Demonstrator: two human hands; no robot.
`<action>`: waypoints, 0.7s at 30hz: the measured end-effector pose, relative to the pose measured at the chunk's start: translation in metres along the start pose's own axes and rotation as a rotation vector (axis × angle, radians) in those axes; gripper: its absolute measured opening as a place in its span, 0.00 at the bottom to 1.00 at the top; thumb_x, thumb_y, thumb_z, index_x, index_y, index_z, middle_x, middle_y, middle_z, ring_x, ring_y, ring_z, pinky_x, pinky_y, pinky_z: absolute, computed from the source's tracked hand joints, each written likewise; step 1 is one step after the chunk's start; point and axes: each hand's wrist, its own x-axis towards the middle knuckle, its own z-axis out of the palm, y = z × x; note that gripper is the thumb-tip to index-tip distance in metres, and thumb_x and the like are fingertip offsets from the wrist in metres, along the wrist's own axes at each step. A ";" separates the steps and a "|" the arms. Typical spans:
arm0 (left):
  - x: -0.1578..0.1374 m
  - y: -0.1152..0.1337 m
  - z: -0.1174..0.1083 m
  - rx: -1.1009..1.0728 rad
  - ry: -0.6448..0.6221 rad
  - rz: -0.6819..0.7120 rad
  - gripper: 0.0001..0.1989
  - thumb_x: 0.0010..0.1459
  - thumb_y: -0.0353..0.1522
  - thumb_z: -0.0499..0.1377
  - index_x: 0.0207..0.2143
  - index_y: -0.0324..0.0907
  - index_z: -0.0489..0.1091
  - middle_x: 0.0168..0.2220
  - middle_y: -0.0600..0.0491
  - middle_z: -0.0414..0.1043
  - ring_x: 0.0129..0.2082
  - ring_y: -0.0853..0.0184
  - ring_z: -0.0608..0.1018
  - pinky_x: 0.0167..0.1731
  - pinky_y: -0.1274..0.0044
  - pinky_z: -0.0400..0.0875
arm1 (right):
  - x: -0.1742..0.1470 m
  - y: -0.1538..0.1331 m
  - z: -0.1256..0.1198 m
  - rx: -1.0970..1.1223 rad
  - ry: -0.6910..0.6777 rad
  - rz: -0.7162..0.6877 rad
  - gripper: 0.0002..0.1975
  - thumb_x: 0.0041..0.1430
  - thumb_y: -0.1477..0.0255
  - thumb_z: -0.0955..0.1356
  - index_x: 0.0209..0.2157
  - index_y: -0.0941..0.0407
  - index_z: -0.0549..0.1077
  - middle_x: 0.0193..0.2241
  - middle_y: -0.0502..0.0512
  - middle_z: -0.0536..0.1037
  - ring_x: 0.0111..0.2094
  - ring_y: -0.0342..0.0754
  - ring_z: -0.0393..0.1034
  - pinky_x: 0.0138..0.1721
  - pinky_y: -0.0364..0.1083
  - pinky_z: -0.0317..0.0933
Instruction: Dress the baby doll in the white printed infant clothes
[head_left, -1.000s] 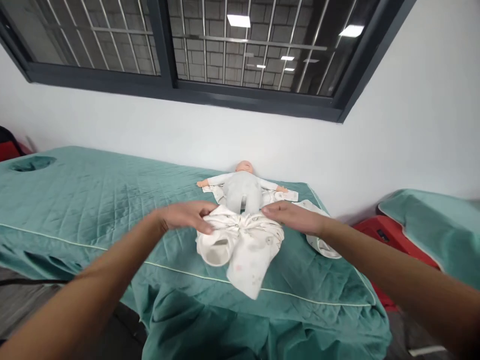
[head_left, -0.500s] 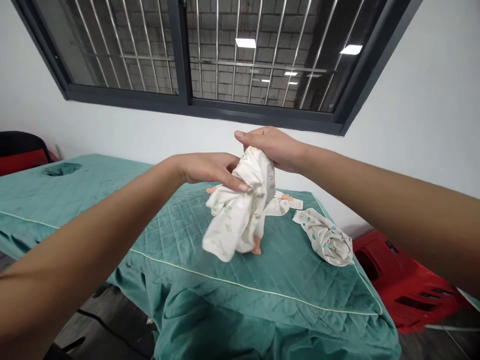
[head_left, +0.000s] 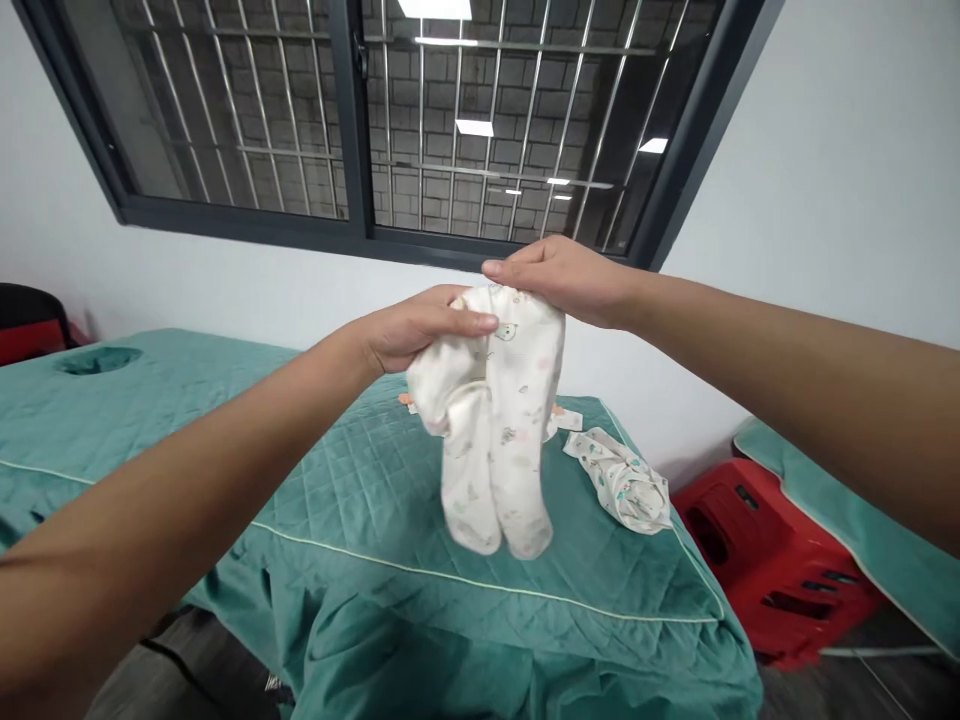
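Small white printed footed baby pants (head_left: 517,420) hang above the bed, both legs pointing down. My left hand (head_left: 427,325) grips them near the waist, thumb across the front. At the top edge, my right hand (head_left: 559,280) holds the waistband with its fingers closed over it. Behind the pants lies what looks like a doll in white clothing; only a small orange-pink hand (head_left: 556,409) and a bit of white sleeve (head_left: 568,420) show at the sides, the rest being hidden. A bunched white cloth garment with green print (head_left: 626,485) rests to the right on the bed.
The quilted green bed cover (head_left: 345,470) spreads below, with a round hole (head_left: 100,361) at its left end. Red plastic stools (head_left: 772,560) stand right of the bed. A barred window (head_left: 360,130) is in the white wall ahead.
The pants went from a crumpled bundle to hanging with both legs straight down. My hands stay on them near the top. The camera view has tilted and shifted slightly.
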 end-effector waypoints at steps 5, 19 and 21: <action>0.003 0.032 -0.019 0.357 0.073 -0.138 0.22 0.49 0.44 0.70 0.40 0.39 0.74 0.32 0.51 0.75 0.37 0.61 0.80 0.39 0.70 0.74 | -0.003 0.001 -0.009 0.116 -0.275 0.182 0.23 0.56 0.49 0.71 0.31 0.57 0.78 0.25 0.53 0.78 0.32 0.48 0.75 0.36 0.45 0.71; -0.063 0.048 -0.098 1.328 0.227 -0.595 0.25 0.59 0.50 0.57 0.35 0.36 0.76 0.26 0.56 0.67 0.39 0.65 0.72 0.49 0.73 0.61 | 0.058 0.053 0.034 0.176 -0.262 0.044 0.20 0.52 0.55 0.75 0.35 0.58 0.78 0.41 0.58 0.80 0.44 0.49 0.72 0.50 0.52 0.64; -0.071 0.045 -0.104 1.387 0.355 -0.563 0.21 0.58 0.48 0.57 0.37 0.40 0.77 0.29 0.53 0.71 0.37 0.65 0.73 0.43 0.75 0.62 | 0.073 0.057 0.040 0.081 -0.117 0.042 0.21 0.53 0.53 0.74 0.33 0.58 0.76 0.39 0.57 0.78 0.42 0.49 0.71 0.47 0.51 0.65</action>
